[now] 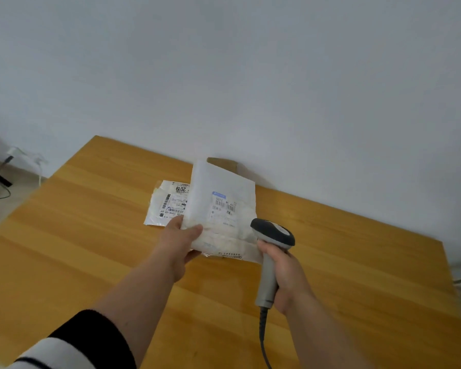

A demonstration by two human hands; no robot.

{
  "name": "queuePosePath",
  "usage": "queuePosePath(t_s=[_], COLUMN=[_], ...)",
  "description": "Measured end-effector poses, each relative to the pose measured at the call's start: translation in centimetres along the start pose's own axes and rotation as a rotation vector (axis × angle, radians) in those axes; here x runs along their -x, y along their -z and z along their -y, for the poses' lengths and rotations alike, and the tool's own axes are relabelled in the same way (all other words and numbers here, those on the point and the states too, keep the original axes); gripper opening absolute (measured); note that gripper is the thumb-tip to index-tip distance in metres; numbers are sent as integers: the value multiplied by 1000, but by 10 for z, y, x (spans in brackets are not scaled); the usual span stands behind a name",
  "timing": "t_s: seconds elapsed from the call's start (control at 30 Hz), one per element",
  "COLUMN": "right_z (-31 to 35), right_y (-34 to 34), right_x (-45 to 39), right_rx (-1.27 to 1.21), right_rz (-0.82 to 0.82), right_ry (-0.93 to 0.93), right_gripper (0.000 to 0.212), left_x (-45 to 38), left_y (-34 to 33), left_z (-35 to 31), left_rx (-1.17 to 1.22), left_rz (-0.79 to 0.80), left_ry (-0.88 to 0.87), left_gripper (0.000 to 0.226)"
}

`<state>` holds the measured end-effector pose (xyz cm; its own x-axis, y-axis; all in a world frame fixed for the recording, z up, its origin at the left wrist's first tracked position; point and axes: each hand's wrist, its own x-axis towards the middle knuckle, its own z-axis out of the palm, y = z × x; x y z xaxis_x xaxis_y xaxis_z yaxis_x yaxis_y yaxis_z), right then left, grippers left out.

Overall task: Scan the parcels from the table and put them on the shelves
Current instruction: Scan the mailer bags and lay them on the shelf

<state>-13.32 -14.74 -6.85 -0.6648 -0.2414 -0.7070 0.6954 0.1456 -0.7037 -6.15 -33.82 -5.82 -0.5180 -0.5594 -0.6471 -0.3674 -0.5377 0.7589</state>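
- I see no bins or trays here; the only thing carrying anything is the wooden table [91, 235], a smooth honey-coloured top with long grain bands, pushed against a plain pale wall [250, 75].
- My left hand [179, 243] is clamped on the lower left corner of a white parcel [221, 209], thumb on its face, the other fingers hidden behind it. It is lifted off the table and tilted up toward me.
- That parcel is a thin, soft plastic mailer, crinkled near its lower edge, with a shipping label [225, 206] showing a blue strip, barcodes and small print I cannot read.
- Just left of the held parcel, partly hidden behind it, a second white parcel [165, 206] lies flat on the table, its label showing "2019" upside down.
- Behind the held parcel, against the wall, a brown cardboard edge [224, 163] sticks out.
- My right hand [288, 278] is wrapped tight round the grey handle of a barcode scanner [273, 235]. Its dark, rounded head sits just right of the held parcel's lower edge, and its cable hangs below my hand.
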Motion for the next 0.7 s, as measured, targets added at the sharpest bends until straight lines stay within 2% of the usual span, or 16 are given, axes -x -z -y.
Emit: queuePosePath(t_s=[0.1, 0.23, 0.4, 0.5, 0.63, 0.7], right_z=[1, 5, 13, 17, 18, 18], right_y=[14, 33, 51, 59, 70, 77], right_x=[10, 26, 55, 76, 100, 110], right_rx=[-19, -13, -21, 3, 23, 13], right_rz=[-16, -29, 139, 252, 302, 311], right_ry=[30, 128, 184, 250, 286, 296], right_gripper=[30, 22, 16, 20, 36, 31], left_x=[11, 32, 59, 76, 99, 111], left_y=[0, -7, -25, -34, -44, -48], left_z=[9, 28, 36, 35, 36, 38], left_rx=[181, 235, 290, 327, 336, 350], left_rz=[29, 36, 57, 64, 65, 69], left_ry=[56, 29, -34, -62, -107, -129], left_gripper=[25, 24, 25, 25, 27, 27])
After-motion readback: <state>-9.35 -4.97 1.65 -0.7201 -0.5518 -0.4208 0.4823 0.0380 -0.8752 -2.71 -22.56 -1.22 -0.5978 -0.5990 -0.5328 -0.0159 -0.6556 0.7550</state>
